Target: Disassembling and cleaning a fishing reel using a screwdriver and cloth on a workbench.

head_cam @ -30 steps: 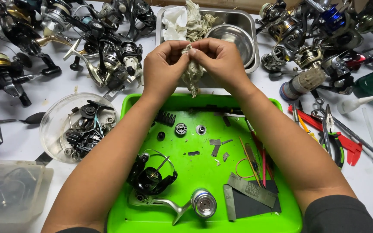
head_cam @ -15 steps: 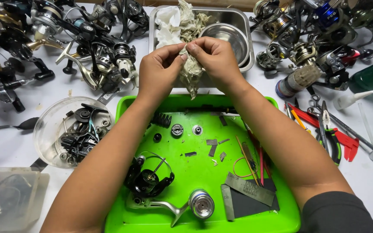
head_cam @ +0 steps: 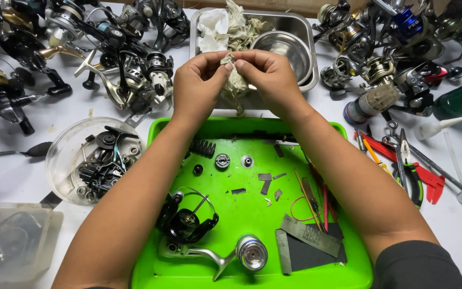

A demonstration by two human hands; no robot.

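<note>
Both our hands, left hand [head_cam: 196, 85] and right hand [head_cam: 271, 80], meet fingertip to fingertip, pinching a crumpled grey-white cloth rag [head_cam: 235, 85] above the bright green plastic tray [head_cam: 231, 128], before the steel pan [head_cam: 303, 32].

Repair workbench: fishing reels [head_cam: 129, 80], pliers [head_cam: 410, 176], parts tray [head_cam: 252, 128].

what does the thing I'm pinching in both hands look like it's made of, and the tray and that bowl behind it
Rag: soft, stained cloth or paper; it crumples and hangs limp between left hand and right hand. Green tray: likely plastic, glossy, moulded rim. Bowl: probably stainless steel, shiny reflections.
</note>
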